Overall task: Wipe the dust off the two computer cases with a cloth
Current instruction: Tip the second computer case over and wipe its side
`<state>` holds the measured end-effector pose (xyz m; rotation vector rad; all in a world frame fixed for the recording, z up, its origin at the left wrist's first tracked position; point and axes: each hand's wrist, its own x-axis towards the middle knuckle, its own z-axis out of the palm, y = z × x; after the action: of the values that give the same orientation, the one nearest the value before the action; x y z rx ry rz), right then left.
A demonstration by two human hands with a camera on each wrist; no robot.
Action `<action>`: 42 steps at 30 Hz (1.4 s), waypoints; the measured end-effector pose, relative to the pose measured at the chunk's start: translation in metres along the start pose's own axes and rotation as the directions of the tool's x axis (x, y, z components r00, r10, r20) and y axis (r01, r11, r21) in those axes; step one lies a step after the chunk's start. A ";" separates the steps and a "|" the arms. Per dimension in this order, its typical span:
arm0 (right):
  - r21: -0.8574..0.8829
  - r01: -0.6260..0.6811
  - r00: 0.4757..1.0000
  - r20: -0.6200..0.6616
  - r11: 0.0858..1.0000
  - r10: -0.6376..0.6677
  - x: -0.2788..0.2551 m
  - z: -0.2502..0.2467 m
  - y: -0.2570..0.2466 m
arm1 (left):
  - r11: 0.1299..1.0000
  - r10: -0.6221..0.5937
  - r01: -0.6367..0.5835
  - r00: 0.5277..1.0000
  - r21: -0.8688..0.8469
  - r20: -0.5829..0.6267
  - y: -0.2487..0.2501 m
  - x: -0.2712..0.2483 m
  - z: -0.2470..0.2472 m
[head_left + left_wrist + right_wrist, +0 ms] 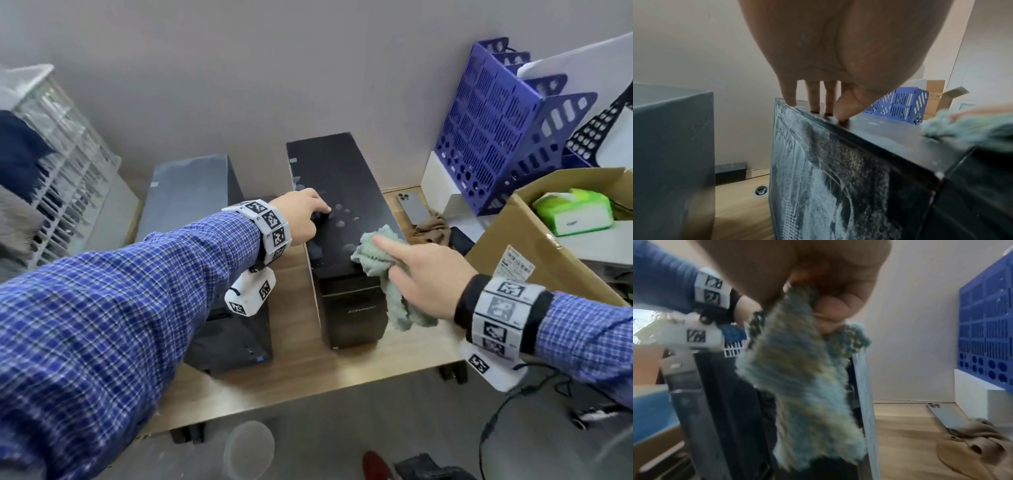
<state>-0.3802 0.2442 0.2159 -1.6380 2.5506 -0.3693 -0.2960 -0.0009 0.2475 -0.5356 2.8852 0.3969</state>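
Two computer cases stand side by side on the wooden table (294,380). The left case (191,192) has a grey, dusty top. The black right case (337,185) shows smudges on top, and its side (838,178) is streaked with dust. My left hand (303,214) rests its straight fingertips (813,110) on the right case's top, near the left edge. At that case's front right corner, my right hand (423,269) grips a blue-green cloth (375,251), forefinger stretched over it. The cloth (801,386) hangs down the front, pinched by thumb and fingers (830,309).
A blue file rack (496,137) stands at the back right. An open cardboard box (520,236) sits close to my right wrist. A phone (412,207) and a brown rag (432,229) lie beside the right case. White shelving (65,164) stands at the left.
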 end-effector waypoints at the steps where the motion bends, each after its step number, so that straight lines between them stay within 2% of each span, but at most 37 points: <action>1: -0.026 0.003 0.999 0.038 1.000 -0.002 0.009 -0.006 -0.001 | 1.000 -0.003 0.003 1.000 -0.019 0.002 -0.001 -0.001 0.000; 3: -0.084 0.088 0.981 0.181 0.993 -0.071 0.023 -0.012 -0.010 | 0.997 -0.051 0.048 0.998 -0.068 -0.038 -0.006 -0.006 0.003; 5: -0.104 0.229 0.936 0.297 0.968 -0.190 0.034 -0.012 -0.022 | 0.984 -0.171 0.167 0.983 -0.067 -0.065 -0.007 -0.015 0.005; 7: -0.121 0.311 0.899 0.359 0.942 -0.251 0.049 -0.008 -0.031 | 0.967 -0.256 0.256 0.967 -0.004 0.017 -0.009 -0.024 0.006; 9: -0.150 0.361 0.871 0.407 0.920 -0.275 0.071 -0.007 -0.035 | 0.955 -0.297 0.295 0.942 0.037 0.156 -0.010 -0.030 0.005; 11: -0.218 0.404 0.845 0.462 0.888 -0.271 0.096 -0.005 -0.035 | 0.947 -0.321 0.320 0.921 0.043 0.218 -0.013 -0.034 0.005; 13: -0.299 0.409 0.841 0.490 0.862 -0.230 0.122 -0.003 -0.036 | 0.941 -0.337 0.332 0.916 0.059 0.218 -0.017 -0.033 0.006; 15: -0.357 0.360 0.866 0.471 0.862 -0.167 0.150 -0.003 -0.040 | 0.937 -0.350 0.337 0.908 0.094 0.229 -0.018 -0.033 0.005; 19: -0.381 0.268 0.879 0.473 0.885 -0.063 0.187 -0.005 -0.046 | 0.932 -0.362 0.343 0.901 0.118 0.238 -0.017 -0.033 -0.002; 20: -0.363 0.272 0.880 0.468 0.891 -0.078 0.185 -0.004 -0.045 | 0.931 -0.365 0.349 0.899 0.109 0.240 -0.018 -0.033 -0.005; 22: -0.313 0.372 0.865 0.458 0.874 -0.204 0.166 -0.003 -0.042 | 0.928 -0.372 0.363 0.896 0.086 0.241 -0.021 -0.030 -0.009; 24: -0.237 0.493 0.806 0.486 0.837 -0.337 0.134 -0.002 -0.033 | 0.928 -0.370 0.369 0.896 0.050 0.247 -0.022 -0.027 -0.012; 25: -0.178 0.509 0.779 0.511 0.842 -0.364 0.117 -0.003 -0.031 | 0.931 -0.361 0.363 0.897 0.041 0.253 -0.021 -0.026 -0.013; 27: -0.095 0.506 0.756 0.527 0.857 -0.388 0.096 -0.007 -0.032 | 0.940 -0.338 0.339 0.900 0.046 0.276 -0.021 -0.023 -0.013; 31: -0.086 0.532 0.739 0.534 0.843 -0.412 0.109 -0.007 -0.033 | 0.959 -0.276 0.282 0.916 0.022 0.292 -0.023 -0.017 -0.013; 38: -0.259 0.496 0.788 0.535 0.828 -0.305 0.167 -0.003 -0.033 | 0.958 -0.287 0.279 0.941 0.069 0.179 -0.029 -0.002 -0.019; 42: -0.223 0.384 0.836 0.497 0.896 -0.234 0.227 0.001 -0.022 | 0.943 -0.328 0.322 0.942 0.086 0.075 -0.033 0.017 -0.018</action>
<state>-0.4565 0.0297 0.2330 -1.9665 2.0582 0.3985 -0.3019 -0.0413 0.2535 -0.9383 2.6466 0.2558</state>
